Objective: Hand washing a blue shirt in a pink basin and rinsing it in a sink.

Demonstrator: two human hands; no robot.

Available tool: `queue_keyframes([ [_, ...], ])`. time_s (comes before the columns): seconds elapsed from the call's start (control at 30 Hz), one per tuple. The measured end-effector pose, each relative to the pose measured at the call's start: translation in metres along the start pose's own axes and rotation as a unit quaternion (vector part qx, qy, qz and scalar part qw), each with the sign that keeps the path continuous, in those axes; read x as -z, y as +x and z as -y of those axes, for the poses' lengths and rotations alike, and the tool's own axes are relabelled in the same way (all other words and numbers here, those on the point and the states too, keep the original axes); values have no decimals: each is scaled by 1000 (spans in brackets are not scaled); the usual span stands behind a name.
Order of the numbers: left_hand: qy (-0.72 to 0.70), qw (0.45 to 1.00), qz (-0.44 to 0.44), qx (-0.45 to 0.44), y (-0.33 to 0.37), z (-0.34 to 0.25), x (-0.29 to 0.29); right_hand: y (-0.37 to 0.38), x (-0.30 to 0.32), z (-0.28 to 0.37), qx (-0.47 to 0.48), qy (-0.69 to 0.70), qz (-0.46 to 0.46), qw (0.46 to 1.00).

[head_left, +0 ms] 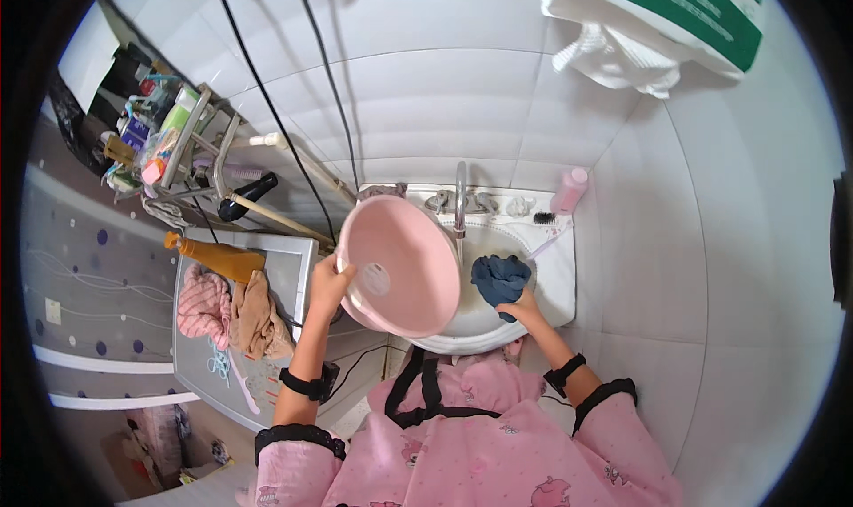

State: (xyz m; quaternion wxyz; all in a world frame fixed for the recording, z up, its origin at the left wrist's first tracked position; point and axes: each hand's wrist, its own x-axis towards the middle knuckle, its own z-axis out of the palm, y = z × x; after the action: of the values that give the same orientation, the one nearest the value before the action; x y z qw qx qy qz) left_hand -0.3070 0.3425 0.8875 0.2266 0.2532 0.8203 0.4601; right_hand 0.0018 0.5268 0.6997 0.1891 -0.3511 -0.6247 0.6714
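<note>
A pink plastic basin (404,263) is tilted over the left side of the white sink (475,340), its inside facing me. My left hand (330,285) grips its left rim, fingers wrapped over the edge. Bunched in my right hand (522,309) is a dark blue cloth (499,280), held over the sink bowl to the right of the basin. The faucet (460,200) rises behind, its spout pointing down between basin and cloth. The basin hides the left part of the sink.
A pink bottle (569,191) and a black-bristled brush (544,218) stand on the sink's back right. Left is a grey-topped surface with an orange pump bottle (222,256), a pink cloth (203,303) and a brown cloth (259,316). A hair dryer (249,196) hangs by a cluttered rack; cords run down the wall.
</note>
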Motion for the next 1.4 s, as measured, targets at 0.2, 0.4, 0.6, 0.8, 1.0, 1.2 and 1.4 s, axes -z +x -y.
queue_keyframes([
  [0.2, -114, 976, 139, 125, 9, 61, -28, 20, -19, 66, 185, -148, -52, 970],
  [0.4, -193, 955, 161, 161, 24, 135, -62, 66, -58, 64, 110, -330, -37, 937],
  [0.6, 173, 978, 105, -46, 21, 179, -66, 95, -109, 74, 162, -521, 59, 836],
  [0.8, 353, 918, -30, -179, 20, 115, -54, 115, -99, 78, -200, -165, 180, 949],
  [1.0, 328, 879, 151, -312, 24, 112, -121, 120, -84, -6, 23, -481, 25, 876],
  [1.2, 184, 938, 294, 18, 31, 140, -146, 97, -99, -2, -107, -313, 54, 942],
  [1.4, 57, 967, 220, 110, 58, 156, -187, 57, -69, 28, -238, 80, -25, 968],
])
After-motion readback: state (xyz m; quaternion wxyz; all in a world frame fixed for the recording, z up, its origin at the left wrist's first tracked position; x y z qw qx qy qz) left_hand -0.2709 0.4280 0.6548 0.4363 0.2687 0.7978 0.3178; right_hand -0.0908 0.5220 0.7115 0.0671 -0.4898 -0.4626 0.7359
